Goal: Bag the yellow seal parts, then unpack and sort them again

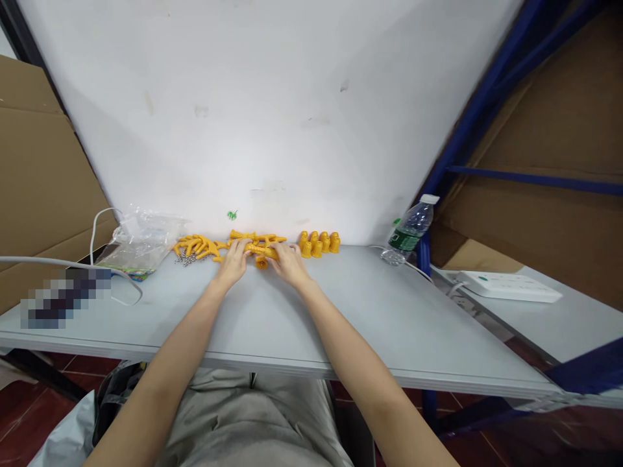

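At the back of the table, my left hand [234, 263] and my right hand [291, 263] are closed on opposite ends of a ribbed yellow plastic rod [260, 250]. Just below it lies a yellow flared piece [261, 262] with a round opening. Behind my fingers rest more long yellow parts [243, 235]. Left of my left hand is a pile of branched yellow plastic pieces [199, 246], with small silver metal bits [189, 259], perhaps screws, in front. To the right of my right hand stand several yellow cup-shaped parts [318, 244] in two rows.
Clear plastic bags [148, 237] and a white cable [92, 237] lie at the left, near a pixelated dark object [65, 298]. A plastic bottle [411, 227] leans at the right by a blue frame [445, 165]. Beyond it sits a white power strip [509, 287]. A white panel [292, 117] stands behind.
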The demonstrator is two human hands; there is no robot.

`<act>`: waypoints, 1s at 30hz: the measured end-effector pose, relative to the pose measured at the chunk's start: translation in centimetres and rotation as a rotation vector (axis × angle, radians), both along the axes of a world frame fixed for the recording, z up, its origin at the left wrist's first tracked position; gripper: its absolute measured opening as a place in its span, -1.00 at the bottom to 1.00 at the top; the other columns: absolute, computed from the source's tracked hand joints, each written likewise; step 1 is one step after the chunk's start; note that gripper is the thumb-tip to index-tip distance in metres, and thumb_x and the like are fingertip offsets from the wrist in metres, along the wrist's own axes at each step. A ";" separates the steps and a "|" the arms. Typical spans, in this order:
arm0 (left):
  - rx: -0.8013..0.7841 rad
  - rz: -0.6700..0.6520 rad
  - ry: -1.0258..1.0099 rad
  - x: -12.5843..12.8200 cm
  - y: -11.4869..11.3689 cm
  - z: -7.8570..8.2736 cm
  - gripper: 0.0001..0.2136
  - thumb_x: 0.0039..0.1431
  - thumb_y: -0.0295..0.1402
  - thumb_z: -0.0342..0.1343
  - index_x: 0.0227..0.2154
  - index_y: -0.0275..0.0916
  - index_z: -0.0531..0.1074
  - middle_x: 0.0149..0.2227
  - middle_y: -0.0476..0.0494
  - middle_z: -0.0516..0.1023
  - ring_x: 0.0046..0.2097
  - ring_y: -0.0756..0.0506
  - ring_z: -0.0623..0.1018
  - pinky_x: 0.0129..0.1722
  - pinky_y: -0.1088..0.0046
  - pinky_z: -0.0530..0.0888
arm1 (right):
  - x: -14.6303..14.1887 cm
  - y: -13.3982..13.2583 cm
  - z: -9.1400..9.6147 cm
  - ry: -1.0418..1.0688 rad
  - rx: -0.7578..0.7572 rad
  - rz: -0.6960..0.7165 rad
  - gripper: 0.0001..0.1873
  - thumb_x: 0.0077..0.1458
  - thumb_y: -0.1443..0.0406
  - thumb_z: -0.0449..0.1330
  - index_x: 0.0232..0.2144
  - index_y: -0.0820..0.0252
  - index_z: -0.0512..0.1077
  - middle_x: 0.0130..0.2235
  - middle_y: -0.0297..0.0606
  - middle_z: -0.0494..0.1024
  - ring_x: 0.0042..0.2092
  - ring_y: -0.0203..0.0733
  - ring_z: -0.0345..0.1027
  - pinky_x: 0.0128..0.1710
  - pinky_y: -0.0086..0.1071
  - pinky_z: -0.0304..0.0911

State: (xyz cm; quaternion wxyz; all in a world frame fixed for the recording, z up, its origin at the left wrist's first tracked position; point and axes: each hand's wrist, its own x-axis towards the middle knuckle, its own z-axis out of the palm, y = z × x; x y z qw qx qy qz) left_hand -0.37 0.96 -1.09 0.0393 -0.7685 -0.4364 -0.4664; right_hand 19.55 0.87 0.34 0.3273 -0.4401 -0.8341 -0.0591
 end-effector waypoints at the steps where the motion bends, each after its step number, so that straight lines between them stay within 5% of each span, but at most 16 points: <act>1: 0.000 0.005 -0.004 -0.1 0.1 -0.1 -0.69 0.30 -0.45 -0.13 0.04 -0.22 0.34 -0.06 -0.28 0.43 0.02 -0.18 0.47 0.08 0.18 0.41 | -0.1 0.0 0.0 -0.006 -0.012 0.017 -0.69 0.26 0.24 0.03 0.01 0.21 0.35 -0.01 0.01 0.54 -0.01 0.05 0.36 -0.01 -0.14 0.07; 8: -0.049 0.039 -0.030 -0.5 0.7 -0.4 -0.69 0.30 -0.47 -0.12 0.01 -0.14 0.41 -0.10 -0.22 0.38 -0.09 -0.14 0.52 -0.02 0.23 0.48 | -0.5 -0.5 0.3 -0.102 -0.050 -0.010 -0.69 0.30 0.28 -0.04 0.00 0.23 0.37 -0.01 0.01 0.53 0.02 0.03 0.33 -0.01 -0.14 0.06; 13: -0.135 0.215 -0.060 -1.0 0.9 -0.1 -0.63 0.18 -0.61 -0.08 -0.03 -0.21 0.45 -0.14 -0.21 0.39 -0.09 -0.13 0.50 -0.03 0.30 0.48 | 0.5 0.1 0.1 -0.069 0.018 -0.122 -0.70 0.19 0.40 0.02 -0.05 0.17 0.39 -0.04 -0.04 0.52 -0.01 0.02 0.33 0.07 -0.07 0.01; 22: -0.212 0.433 -0.279 -2.4 0.9 0.3 -0.68 0.20 -0.55 -0.08 -0.03 -0.26 0.43 -0.07 -0.24 0.52 -0.03 -0.16 0.52 0.02 0.27 0.43 | 4.3 2.8 -1.8 0.559 0.106 -0.459 -0.60 0.20 0.24 -0.02 0.07 0.21 0.25 0.06 0.03 0.43 0.11 0.01 0.25 0.13 0.00 0.00; 27: -0.294 0.481 -0.278 -2.5 0.7 0.3 -0.67 0.27 -0.38 -0.06 0.05 -0.24 0.42 -0.28 -0.18 0.60 -0.19 -0.16 0.57 -0.04 0.27 0.43 | 7.6 3.8 -3.0 0.878 -0.018 -0.670 -0.52 0.16 0.22 -0.08 0.11 0.22 0.21 0.09 0.01 0.42 0.13 0.06 0.27 0.16 0.09 -0.04; 30: -0.263 0.464 -0.313 -2.7 0.9 0.1 -0.65 0.24 -0.43 -0.07 0.03 -0.21 0.45 -0.31 -0.16 0.60 -0.23 -0.15 0.57 -0.07 0.28 0.44 | 9.4 4.5 -4.0 0.956 -0.165 -0.731 -0.51 0.09 0.25 -0.04 0.08 0.23 0.26 -0.02 -0.03 0.49 0.03 0.04 0.35 0.13 -0.03 0.07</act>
